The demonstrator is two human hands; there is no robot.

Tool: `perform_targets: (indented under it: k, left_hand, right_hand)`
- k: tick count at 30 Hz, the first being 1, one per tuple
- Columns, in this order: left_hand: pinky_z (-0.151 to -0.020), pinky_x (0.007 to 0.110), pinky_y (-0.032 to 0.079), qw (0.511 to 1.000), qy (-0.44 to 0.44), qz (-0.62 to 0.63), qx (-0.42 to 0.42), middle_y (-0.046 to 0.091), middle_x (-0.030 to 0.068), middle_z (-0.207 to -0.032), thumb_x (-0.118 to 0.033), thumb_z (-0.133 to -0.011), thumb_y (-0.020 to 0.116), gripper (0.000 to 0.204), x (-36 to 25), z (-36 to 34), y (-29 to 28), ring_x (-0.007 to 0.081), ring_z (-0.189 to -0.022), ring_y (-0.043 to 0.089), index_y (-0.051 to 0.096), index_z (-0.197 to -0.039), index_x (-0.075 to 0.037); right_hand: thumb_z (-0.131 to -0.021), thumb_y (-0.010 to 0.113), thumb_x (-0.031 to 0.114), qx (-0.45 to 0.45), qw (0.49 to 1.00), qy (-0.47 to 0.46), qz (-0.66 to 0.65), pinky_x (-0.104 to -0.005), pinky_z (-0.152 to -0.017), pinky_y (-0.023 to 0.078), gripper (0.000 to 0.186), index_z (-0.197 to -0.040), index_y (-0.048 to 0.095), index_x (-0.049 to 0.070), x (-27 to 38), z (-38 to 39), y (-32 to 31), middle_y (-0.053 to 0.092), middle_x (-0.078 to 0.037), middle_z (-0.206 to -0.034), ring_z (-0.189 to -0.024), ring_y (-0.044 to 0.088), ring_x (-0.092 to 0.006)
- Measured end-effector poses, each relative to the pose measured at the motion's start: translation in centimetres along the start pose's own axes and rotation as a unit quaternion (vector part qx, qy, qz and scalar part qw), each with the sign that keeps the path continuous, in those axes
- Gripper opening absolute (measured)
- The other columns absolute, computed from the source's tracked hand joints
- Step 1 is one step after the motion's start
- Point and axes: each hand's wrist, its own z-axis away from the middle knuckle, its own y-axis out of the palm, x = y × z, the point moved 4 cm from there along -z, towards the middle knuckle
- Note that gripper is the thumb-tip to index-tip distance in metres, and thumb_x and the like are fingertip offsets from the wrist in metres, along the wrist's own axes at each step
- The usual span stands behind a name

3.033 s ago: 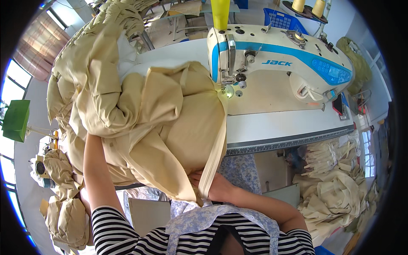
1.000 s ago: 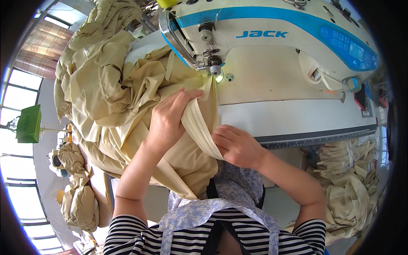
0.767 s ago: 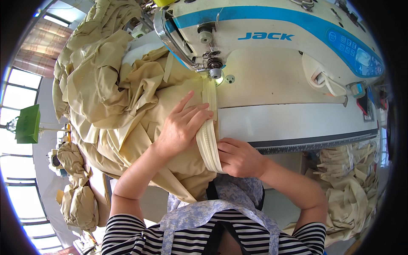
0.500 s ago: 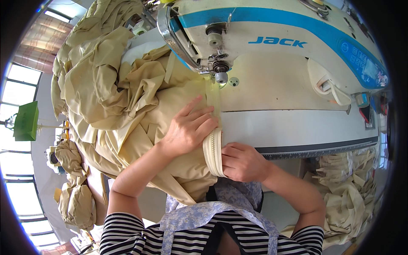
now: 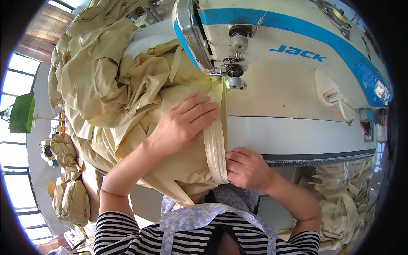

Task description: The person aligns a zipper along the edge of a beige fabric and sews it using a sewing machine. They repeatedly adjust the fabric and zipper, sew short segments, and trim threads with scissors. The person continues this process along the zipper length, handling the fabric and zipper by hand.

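Note:
A cream zipper (image 5: 216, 149) runs along the right edge of a beige fabric piece (image 5: 155, 168), from the needle area of the sewing machine (image 5: 293, 36) down to the table's front edge. My left hand (image 5: 183, 122) lies on the fabric with fingers stretched out, their tips on the zipper just below the needle area. Lower down, my right hand (image 5: 248, 170) is closed at the zipper's right edge, fingers curled and pinching the zipper and fabric edge. Part of what it grips is hidden by the fingers.
Heaped beige fabric (image 5: 100, 72) covers the left of the machine table. A dark ruler strip (image 5: 314, 157) lines the table's front edge at right. More pale cloth pieces (image 5: 344, 204) lie low on the right. A green box-shaped thing (image 5: 22, 112) stands at far left.
The zipper, folded over in a loop before, now lies straighter and flatter along the fabric edge. The machine appears shifted to the right in view. Both hands stay on the work.

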Motion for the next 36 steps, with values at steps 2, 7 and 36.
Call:
perform_targets:
  k: [2,7,36]
  left_hand:
    - [-0.108,0.049,0.046,0.998,0.01,-0.01,0.054,0.068,0.0069,-0.124,-0.008,-0.066,0.075,0.053,-0.1,0.3,0.8,0.0288,-0.118,0.063,0.069,-0.119,-0.006]
    - [-0.109,0.053,0.044,0.998,0.019,-0.056,0.022,0.068,0.0038,-0.115,-0.013,-0.075,0.071,0.036,-0.5,0.7,2.2,0.0232,-0.112,0.065,0.07,-0.11,-0.009]
    - [-0.102,0.051,0.044,0.992,0.087,-0.006,-0.094,0.069,0.0017,-0.108,-0.016,-0.072,0.075,0.035,5.9,-1.2,4.3,0.0194,-0.104,0.066,0.069,-0.106,-0.011]
  right_hand:
    - [-0.07,0.065,0.014,0.014,1.0,0.002,-0.006,-0.0328,-0.084,0.053,0.011,-0.078,0.071,0.008,0.0,0.1,0.0,0.067,-0.001,-0.091,-0.095,0.064,-0.0186]
    - [-0.068,0.067,0.014,0.028,1.0,0.002,-0.002,-0.0327,-0.082,0.053,0.016,-0.083,0.073,0.009,0.0,0.2,-0.1,0.069,-0.001,-0.092,-0.093,0.065,-0.0187]
    - [-0.063,0.072,0.012,0.027,0.994,0.091,0.047,-0.0339,-0.07,0.054,0.018,-0.08,0.069,0.005,-3.9,-3.9,-0.2,0.066,-0.005,-0.088,-0.082,0.064,-0.0211]
